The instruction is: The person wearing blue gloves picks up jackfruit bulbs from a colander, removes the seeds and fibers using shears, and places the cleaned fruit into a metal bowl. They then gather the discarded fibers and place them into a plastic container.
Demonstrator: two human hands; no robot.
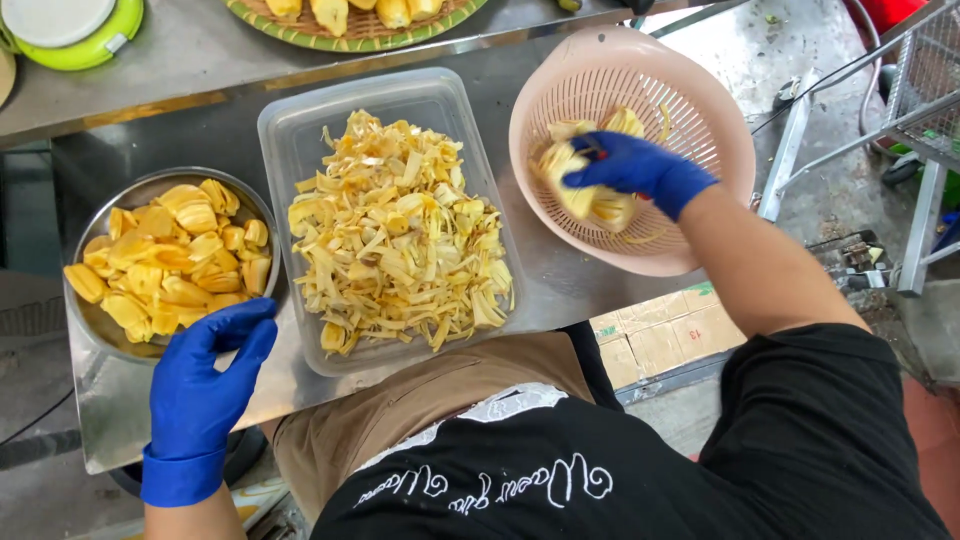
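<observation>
My right hand (638, 170), in a blue glove, reaches into a pink plastic colander (700, 95) and grips a pale yellow jackfruit piece (575, 175) lying there. My left hand (205, 375), also blue-gloved, rests with fingers spread on the steel table beside the rim of a round metal bowl (100, 215) filled with several yellow jackfruit pods (170, 260). Between the two stands a clear rectangular plastic tub (290, 130) heaped with stringy yellow jackfruit scraps (395, 235).
A woven tray (350, 35) with more yellow fruit sits on the shelf at the back, next to a green-and-white lidded container (70, 30). Cardboard boxes (660, 335) lie on the floor below the table edge. A metal frame (925, 90) stands at right.
</observation>
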